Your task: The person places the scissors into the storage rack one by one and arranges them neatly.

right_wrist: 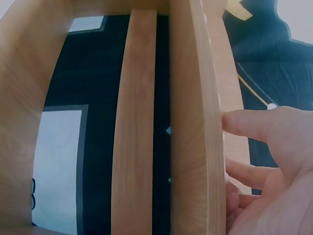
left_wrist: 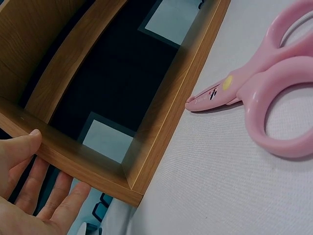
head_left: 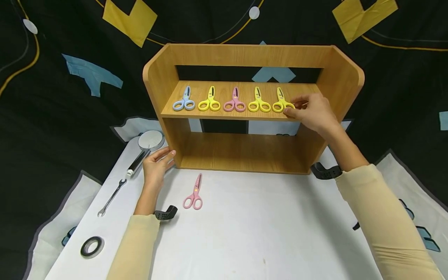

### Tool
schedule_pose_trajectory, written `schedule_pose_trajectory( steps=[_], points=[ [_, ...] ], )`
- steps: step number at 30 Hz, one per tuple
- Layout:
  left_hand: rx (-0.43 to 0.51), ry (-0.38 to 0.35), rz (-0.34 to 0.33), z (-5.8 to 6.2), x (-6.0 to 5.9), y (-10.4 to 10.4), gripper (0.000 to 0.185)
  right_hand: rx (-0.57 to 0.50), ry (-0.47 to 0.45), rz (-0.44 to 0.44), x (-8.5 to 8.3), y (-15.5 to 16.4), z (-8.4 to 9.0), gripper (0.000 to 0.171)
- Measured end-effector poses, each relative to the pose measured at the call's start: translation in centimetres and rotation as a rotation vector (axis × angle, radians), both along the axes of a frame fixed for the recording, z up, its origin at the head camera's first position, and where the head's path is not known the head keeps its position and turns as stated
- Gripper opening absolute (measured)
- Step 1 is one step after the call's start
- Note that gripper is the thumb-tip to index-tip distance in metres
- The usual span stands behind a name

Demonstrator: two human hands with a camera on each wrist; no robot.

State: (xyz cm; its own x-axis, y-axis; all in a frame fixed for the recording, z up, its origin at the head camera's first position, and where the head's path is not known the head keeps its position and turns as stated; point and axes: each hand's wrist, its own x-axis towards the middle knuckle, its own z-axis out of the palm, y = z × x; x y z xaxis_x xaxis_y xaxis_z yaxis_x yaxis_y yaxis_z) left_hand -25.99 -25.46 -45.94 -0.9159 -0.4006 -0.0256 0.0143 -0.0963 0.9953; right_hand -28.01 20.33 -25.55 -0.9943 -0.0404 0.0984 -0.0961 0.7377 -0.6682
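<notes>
A two-tier wooden shelf stands on the white table. Along its upper board lies a row of scissors: light blue scissors, yellow scissors, pink scissors, then two more yellow pairs. My right hand pinches the handle of the rightmost yellow scissors; in the right wrist view the board hides them. At the shelf's lower left side my left hand rests with its thumb at the front edge and fingers along the outer face. More pink scissors lie on the table nearby.
Left of the left hand are a magnifying glass-like round tool with a black handle, a wrench and a roll of black tape. Behind the shelf hangs a dark cloth with yellow and blue patches.
</notes>
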Motion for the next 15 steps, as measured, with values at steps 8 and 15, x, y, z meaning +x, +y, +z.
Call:
schedule_pose_trajectory(
  steps=[8, 15],
  points=[
    [0.025, -0.003, -0.006, 0.0, -0.1, -0.1, 0.047, -0.183, 0.189, 0.04, 4.3, 0.0, -1.7, 0.053],
    [0.049, -0.003, -0.01, 0.0, -0.2, -0.2, 0.047, -0.281, 0.168, 0.21, 8.5, -3.4, -5.9, 0.034]
  ],
)
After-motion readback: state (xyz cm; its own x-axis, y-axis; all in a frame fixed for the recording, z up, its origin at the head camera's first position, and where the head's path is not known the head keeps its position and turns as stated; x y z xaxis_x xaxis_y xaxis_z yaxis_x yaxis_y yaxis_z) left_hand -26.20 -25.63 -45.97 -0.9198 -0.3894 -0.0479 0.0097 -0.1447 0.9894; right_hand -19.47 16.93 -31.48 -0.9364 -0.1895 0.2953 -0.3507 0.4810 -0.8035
